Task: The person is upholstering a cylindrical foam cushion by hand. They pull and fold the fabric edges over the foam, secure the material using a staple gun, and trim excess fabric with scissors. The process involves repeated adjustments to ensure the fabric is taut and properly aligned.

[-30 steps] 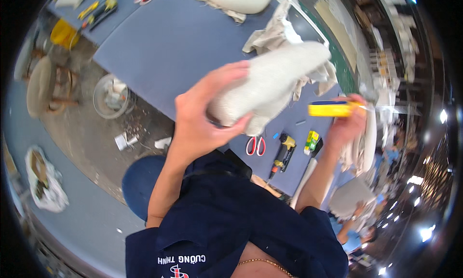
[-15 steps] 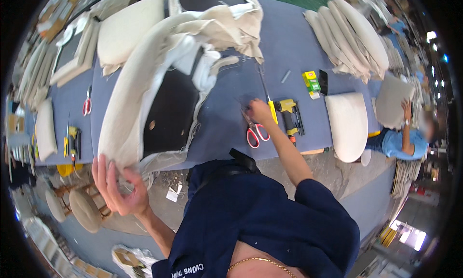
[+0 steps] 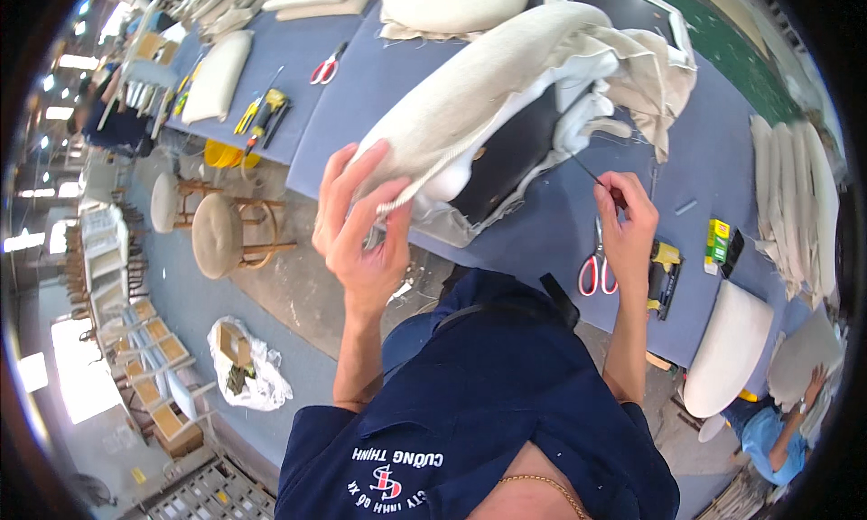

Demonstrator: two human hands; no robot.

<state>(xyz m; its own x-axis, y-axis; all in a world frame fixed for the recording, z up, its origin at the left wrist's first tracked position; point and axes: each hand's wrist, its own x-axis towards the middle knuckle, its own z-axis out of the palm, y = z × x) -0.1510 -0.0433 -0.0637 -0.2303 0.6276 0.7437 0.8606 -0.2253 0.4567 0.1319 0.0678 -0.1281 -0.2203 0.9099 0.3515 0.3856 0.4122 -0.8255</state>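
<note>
A curved upholstered cushion (image 3: 488, 78) in beige fabric lies on the blue-grey table, its black underside board (image 3: 510, 154) and white padding exposed. At its near end, my left hand (image 3: 366, 222) grips the loose fabric edge between thumb and fingers. To the right of the cushion, my right hand (image 3: 629, 218) is closed round a thin dark pointed tool (image 3: 585, 169), its tip toward the cushion's frayed edge; the handle is hidden in my fingers. Red-handled scissors (image 3: 596, 269) lie just under that hand. A yellow and black staple gun (image 3: 665, 276) rests beside my right wrist.
A green and yellow box (image 3: 716, 243), a pale cushion (image 3: 728, 348) and stacked cushions (image 3: 795, 204) are on the right. Another pair of scissors (image 3: 328, 66) and a staple gun (image 3: 268, 118) lie far left. Round stools (image 3: 219, 236) stand on the floor. A person in blue (image 3: 777, 443) works at the right.
My right hand has risen from the table beside the scissors, now with the thin pointed tool. My left hand has closed on the cushion's fabric edge. The view has swung left.
</note>
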